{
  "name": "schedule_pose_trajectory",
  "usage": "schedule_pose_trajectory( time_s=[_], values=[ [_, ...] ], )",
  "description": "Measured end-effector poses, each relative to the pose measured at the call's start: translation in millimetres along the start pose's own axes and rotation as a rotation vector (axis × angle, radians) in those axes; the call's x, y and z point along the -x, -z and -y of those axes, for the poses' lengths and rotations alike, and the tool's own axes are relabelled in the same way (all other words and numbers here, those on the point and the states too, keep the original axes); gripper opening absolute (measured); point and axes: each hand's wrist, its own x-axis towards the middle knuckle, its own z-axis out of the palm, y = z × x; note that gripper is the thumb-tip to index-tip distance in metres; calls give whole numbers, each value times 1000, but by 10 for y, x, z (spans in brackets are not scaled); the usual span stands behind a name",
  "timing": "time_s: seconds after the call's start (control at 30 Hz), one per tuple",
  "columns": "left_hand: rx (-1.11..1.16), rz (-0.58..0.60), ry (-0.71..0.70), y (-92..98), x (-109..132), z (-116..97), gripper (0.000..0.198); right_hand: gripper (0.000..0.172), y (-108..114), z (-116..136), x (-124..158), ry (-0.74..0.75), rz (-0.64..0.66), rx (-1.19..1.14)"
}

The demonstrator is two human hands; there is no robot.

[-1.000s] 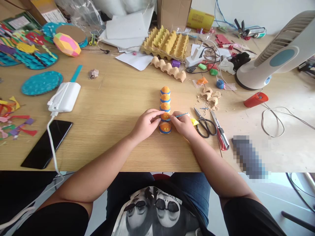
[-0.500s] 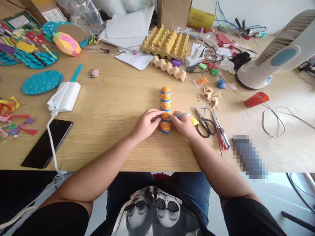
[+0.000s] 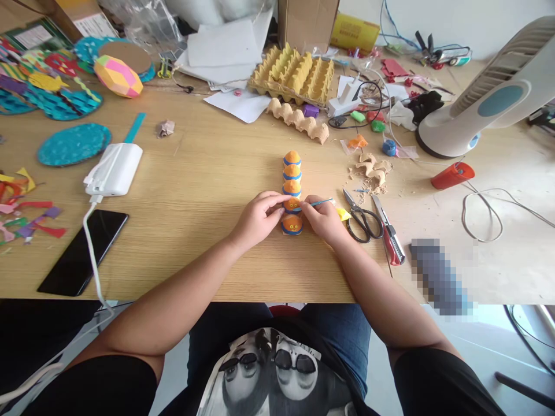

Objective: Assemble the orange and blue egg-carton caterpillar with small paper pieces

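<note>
A row of several orange bumps with blue lower edges, an egg-carton strip, stands on the table in front of me. The nearest bump carries a small yellow face-like mark. My left hand grips the strip from the left, its fingers and thumb at the second bump from the near end. My right hand is closed in a pinch on a thin blue stick-like tool, whose tip is hidden by the fingers beside that same bump. A yellow piece lies just right of this hand.
Scissors and a utility knife lie to the right, with torn carton scraps behind. A yellow egg tray stands at the back, a white fan at far right. On the left are a power bank and phone.
</note>
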Motion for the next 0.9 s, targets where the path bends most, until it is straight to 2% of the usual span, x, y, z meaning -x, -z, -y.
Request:
schedule_pose_trajectory(
  time_s=[0.17,0.3,0.4,0.5,0.7,0.9],
  values=[
    [9,-5,5,-4,3,-1,31,36,45,27,14,64,-2,40],
    [23,5,18,-1,2,-5,32,31,169,59,25,318,24,218],
    [15,5,15,3,1,-7,31,23,273,88,35,422,64,313],
    [5,6,10,5,3,-7,31,24,343,105,37,463,58,351],
    [13,10,8,7,-1,-2,33,19,392,77,18,499,154,397],
    [-8,8,8,3,-3,3,33,18,398,41,4,503,107,400]
  ],
)
